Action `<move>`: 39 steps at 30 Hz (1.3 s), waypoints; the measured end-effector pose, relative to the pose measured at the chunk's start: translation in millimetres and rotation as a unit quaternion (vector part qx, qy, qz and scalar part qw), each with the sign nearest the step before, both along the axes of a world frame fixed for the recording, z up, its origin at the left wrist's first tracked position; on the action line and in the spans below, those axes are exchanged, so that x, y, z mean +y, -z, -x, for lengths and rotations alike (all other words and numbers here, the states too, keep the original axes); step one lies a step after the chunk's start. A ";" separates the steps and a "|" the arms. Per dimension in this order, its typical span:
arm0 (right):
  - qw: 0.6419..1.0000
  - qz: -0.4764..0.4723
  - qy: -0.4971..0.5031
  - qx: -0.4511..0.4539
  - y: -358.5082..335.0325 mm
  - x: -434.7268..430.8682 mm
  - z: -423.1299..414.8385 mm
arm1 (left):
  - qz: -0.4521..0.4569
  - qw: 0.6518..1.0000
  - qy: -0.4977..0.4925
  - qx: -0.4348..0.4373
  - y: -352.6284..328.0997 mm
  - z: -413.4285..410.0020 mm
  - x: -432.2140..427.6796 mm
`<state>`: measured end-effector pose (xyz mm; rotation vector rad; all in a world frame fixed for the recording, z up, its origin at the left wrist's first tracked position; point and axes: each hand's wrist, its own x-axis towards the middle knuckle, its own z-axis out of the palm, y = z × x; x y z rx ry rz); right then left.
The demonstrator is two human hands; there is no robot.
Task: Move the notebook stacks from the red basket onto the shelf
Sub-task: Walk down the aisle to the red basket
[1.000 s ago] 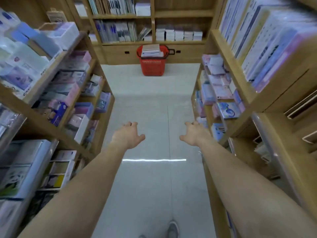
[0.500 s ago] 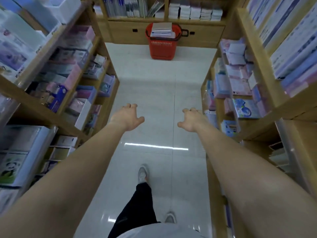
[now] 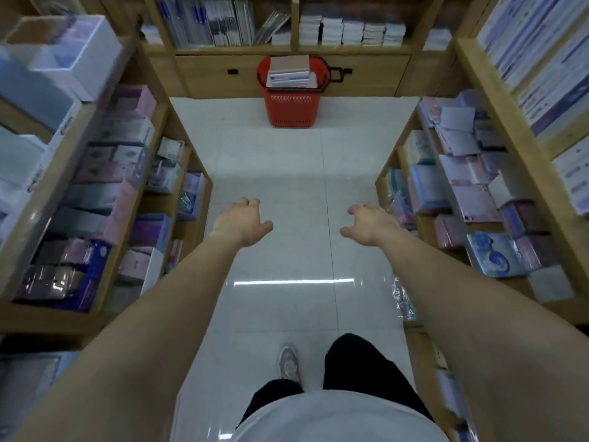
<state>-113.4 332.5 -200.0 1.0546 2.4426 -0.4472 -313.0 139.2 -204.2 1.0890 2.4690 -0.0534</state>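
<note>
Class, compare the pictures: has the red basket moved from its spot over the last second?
No. The basket sits against the same cabinet drawers; only the camera has come nearer.

White shirt (image 3: pixel 334 419), black trousers (image 3: pixel 360 368) — one pale sneaker (image 3: pixel 288 362) (the other out of sight), forearms (image 3: pixel 159 330) bare.

Dim even light; ceiling-lamp glare streak on floor (image 3: pixel 287 193); edges blurred, wide-angle bowed.

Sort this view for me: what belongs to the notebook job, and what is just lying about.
Job: red basket; notebook stacks in it; far shelf behind it, the likely target; left hand and right hand, both empty.
Lying about: boxed goods on the left shelves; packets on the right shelves.
</note>
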 end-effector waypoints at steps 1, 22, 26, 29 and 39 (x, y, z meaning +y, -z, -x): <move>1.000 0.000 0.004 -0.002 1.9 11.4 9.1 | -0.001 1.000 0.002 0.001 0.9 13.2 12.5; 0.999 0.032 0.018 -0.015 30.9 361.1 267.9 | 0.022 1.000 -0.015 -0.017 18.3 275.8 341.3; 0.999 0.032 0.018 -0.025 36.6 422.4 328.4 | 0.020 0.999 -0.016 -0.023 32.9 335.8 407.6; 0.999 0.028 0.028 -0.038 41.6 473.4 378.9 | 0.024 0.999 -0.013 -0.028 46.7 390.1 460.3; 0.996 0.034 0.076 -0.027 19.7 624.6 535.1 | 0.014 0.999 0.021 -0.034 40.1 555.5 638.4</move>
